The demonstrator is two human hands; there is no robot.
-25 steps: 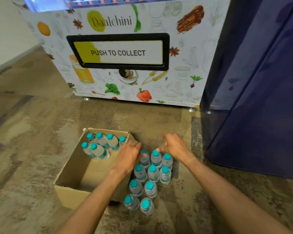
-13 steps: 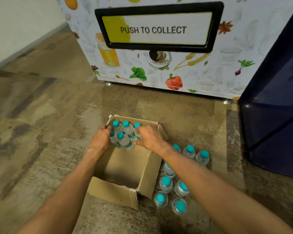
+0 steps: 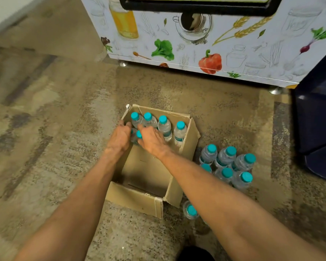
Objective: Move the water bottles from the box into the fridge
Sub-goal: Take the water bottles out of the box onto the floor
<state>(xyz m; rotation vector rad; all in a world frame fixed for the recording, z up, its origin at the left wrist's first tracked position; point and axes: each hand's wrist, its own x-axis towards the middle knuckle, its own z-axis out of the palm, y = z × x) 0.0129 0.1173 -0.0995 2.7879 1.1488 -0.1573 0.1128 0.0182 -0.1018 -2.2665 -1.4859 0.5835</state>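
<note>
Since the remaining water bottles (image 3: 165, 129) stand packed along the far wall of the box (image 3: 134, 198), I reach into its far left corner, left hand (image 3: 120, 137) curled round one, right hand (image 3: 152, 141) gripping the teal-capped bottle (image 3: 139, 134) beside it, so both lift out together.

Left hand (image 3: 120, 137), right hand (image 3: 151, 141) bare; forearms (image 3: 205, 178) bare to frame edge; dark patch (image 3: 195, 253), possibly clothing, below.

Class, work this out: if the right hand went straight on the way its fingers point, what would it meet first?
The teal-capped bottle in the box's far left corner; the right hand's fingers seem to be touching it, though depth is unclear.
</note>
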